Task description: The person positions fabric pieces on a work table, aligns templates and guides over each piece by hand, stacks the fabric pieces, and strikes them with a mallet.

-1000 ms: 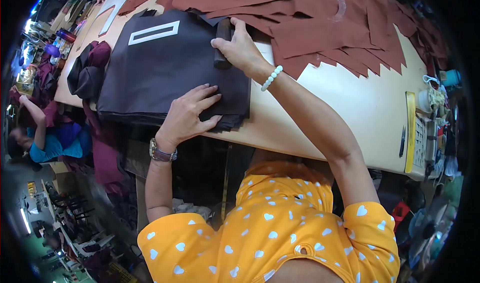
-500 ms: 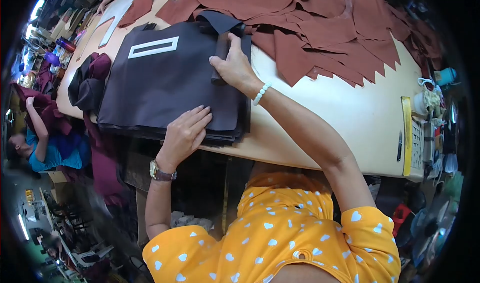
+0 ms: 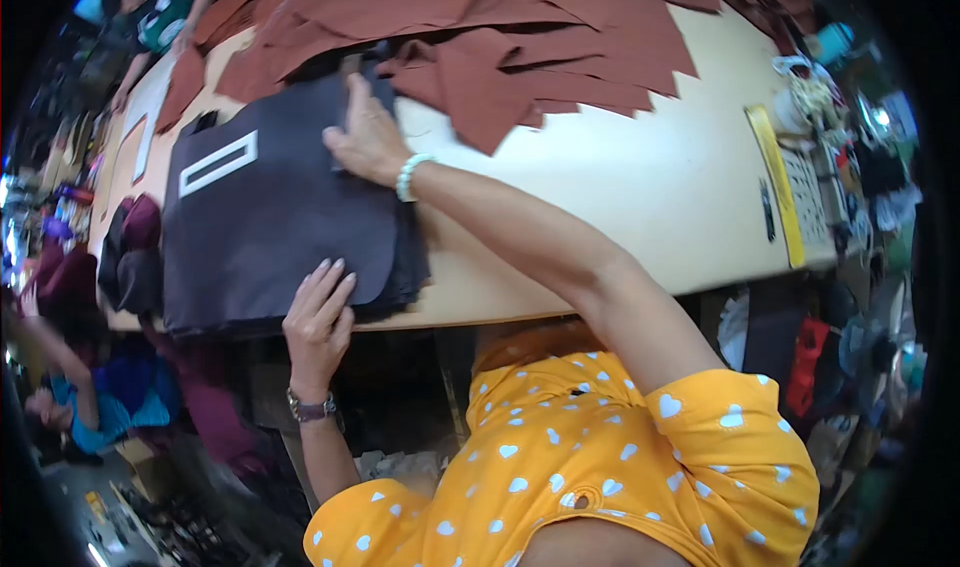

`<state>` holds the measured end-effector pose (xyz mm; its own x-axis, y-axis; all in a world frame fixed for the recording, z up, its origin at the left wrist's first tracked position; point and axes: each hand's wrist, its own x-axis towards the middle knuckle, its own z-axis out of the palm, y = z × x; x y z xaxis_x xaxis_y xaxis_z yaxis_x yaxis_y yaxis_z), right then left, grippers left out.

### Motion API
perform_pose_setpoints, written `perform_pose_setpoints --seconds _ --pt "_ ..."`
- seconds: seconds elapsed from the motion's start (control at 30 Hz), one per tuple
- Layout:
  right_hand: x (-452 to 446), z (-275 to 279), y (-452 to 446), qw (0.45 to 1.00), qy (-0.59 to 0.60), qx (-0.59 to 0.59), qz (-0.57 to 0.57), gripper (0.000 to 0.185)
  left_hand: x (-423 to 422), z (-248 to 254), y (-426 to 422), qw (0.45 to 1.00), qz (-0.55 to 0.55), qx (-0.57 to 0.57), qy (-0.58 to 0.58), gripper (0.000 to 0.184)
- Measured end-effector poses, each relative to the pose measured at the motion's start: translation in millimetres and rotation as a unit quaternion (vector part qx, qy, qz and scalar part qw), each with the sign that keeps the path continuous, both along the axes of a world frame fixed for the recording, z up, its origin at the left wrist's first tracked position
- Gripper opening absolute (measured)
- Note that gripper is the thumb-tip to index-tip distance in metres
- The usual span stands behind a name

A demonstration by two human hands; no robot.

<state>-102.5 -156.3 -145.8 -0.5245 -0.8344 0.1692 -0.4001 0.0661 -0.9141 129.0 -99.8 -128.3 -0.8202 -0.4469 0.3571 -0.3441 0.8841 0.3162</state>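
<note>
Head view, showing a stack of dark sheets on the desk, ahead of the person and to the left of the body's midline. The stack lies flat and nearly square, its near edge along the desk's near edge. Right hand: grasping a dark block between thumb and fingers, over the right-hand part of the stack; the palm side and much of the block are hidden. The block's long axis appears to run away from the body, its far end showing beyond the fingers. Left hand: grasping nothing visible, its extended fingers laid on the near margin of the stack and pointing outward. The white rectangular frame lies on the top sheet, left of the right hand and farther out than the left; the right is the nearer of the two. Its long axis slants across the stack, the right end farther from the body. Reddish-brown cloth pieces spread beyond and to the right of the stack.
</note>
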Motion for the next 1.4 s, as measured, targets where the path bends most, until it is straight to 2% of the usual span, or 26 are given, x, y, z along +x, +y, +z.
perform_pose_setpoints --seconds 0.1,0.13,0.17,0.27,0.3,0.33,0.4,0.47,0.5,0.57,0.6,0.63,0.67,0.77,0.83,0.93,1.03,1.13,1.27,1.37,1.4 --pt "4.5 20.5 9.8 0.998 -0.019 0.058 -0.010 0.081 -0.5 -3.5 5.2 1.000 0.010 0.008 0.009 0.031" --pt "3.6 19.3 5.9 0.998 0.012 0.058 -0.018 0.081 -0.3 -3.6 7.4 1.000 0.013 0.010 0.003 0.032" --pt "2.4 14.6 5.8 0.987 0.146 0.046 -0.038 0.088 0.5 -4.1 8.8 1.000 0.017 0.019 -0.004 0.032" --pt "2.7 21.6 32.9 0.976 0.216 0.033 -0.003 0.068 0.7 -4.5 16.2 0.999 0.032 0.001 -0.011 0.031" --pt "2.9 20.6 50.3 0.971 0.239 -0.022 0.005 0.056 -0.9 -3.7 19.3 0.999 0.040 -0.002 -0.014 0.030" --pt "0.8 14.5 70.3 0.956 0.262 -0.127 -0.011 0.045 -2.1 -3.1 21.7 0.998 0.045 -0.019 -0.033 0.030" --pt "-16.4 36.6 145.0 0.941 0.243 -0.236 0.006 0.023 -15.8 4.0 35.6 0.997 0.039 -0.048 -0.034 0.032" --pt "-43.2 40.7 215.8 0.900 0.272 -0.336 -0.063 0.014 -39.7 3.4 50.6 0.998 0.022 -0.056 -0.004 0.034" --pt "-61.0 46.2 263.8 0.884 0.318 -0.320 -0.123 0.011 -53.9 1.5 60.0 0.998 0.013 -0.057 0.011 0.035" --pt "-93.3 32.8 354.3 0.875 0.363 -0.176 -0.267 0.008 -82.9 -5.3 77.7 0.999 -0.009 -0.042 0.029 0.037" --pt "-107.6 27.6 396.5 0.859 0.335 -0.099 -0.374 0.008 -97.9 -10.2 86.2 0.999 -0.031 -0.015 0.037 0.037" --pt "-116.9 22.6 435.5 0.838 0.223 -0.054 -0.494 0.007 -112.8 -15.3 95.3 0.998 -0.054 0.009 0.044 0.037" --pt "-132.2 2.0 480.8 0.796 0.241 -0.014 -0.556 0.008 -129.4 -19.0 105.7 0.996 -0.076 0.024 0.046 0.034" --pt "-128.5 -47.3 597.1 0.702 0.176 0.082 -0.685 0.010 -182.2 -17.6 142.5 0.984 -0.169 0.042 0.031 0.033" --pt "-105.2 -77.6 658.9 0.642 0.205 0.162 -0.721 0.012 -214.6 -13.9 170.2 0.966 -0.252 0.047 0.031 0.034" --pt "-57.9 -96.1 715.7 0.547 0.103 0.216 -0.802 0.013 -261.2 -6.2 229.9 0.918 -0.387 0.076 0.033 0.033" --pt "-15.5 -109.9 758.1 0.446 0.064 0.259 -0.855 0.012 -307.3 -11.2 302.2 0.842 -0.531 0.090 0.030 0.032" --pt "23.5 -126.1 796.3 0.401 0.016 0.220 -0.889 0.014 -345.2 -31.5 382.7 0.770 -0.634 0.073 0.023 0.030" --pt "57.2 -127.3 816.0 0.362 -0.081 0.190 -0.909 0.018 -370.8 -68.7 483.1 0.694 -0.718 0.054 -0.018 0.032" --pt "68.8 -125.6 815.3 0.364 -0.103 0.175 -0.909 0.022 -367.7 -96.8 539.5 0.662 -0.744 0.063 -0.063 0.035" --pt "73.2 -130.2 816.6 0.368 -0.094 0.183 -0.907 0.028 -364.2 -105.7 553.5 0.655 -0.749 0.055 -0.084 0.041"
